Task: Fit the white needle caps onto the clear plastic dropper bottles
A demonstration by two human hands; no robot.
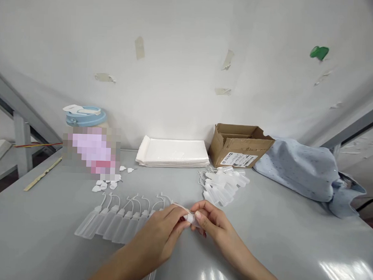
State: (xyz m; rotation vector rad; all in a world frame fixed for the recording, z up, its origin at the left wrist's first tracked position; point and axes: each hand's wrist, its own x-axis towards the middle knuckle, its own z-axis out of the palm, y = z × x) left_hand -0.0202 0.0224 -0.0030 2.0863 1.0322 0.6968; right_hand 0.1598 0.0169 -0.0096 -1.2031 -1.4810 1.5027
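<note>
A small translucent squeeze bottle with a white neck (189,217) is held between both hands in front of me. My left hand (160,233) pinches its cap end, where a thin white strap arcs above the fingers. The fingers of my right hand (214,220) wrap round the body and hide most of it. Left of my hands, several bottles with looped straps (112,223) lie side by side in a row, partly covered by my left hand. Beyond my right hand is a loose pile of similar bottles (223,185).
Small white tips (103,185) lie scattered near a blue-lidded container (86,117), its front blurred out. A stack of white padded envelopes (174,152) and an open cardboard box (239,148) stand against the wall. Blue-grey cloth (298,168) lies at the right.
</note>
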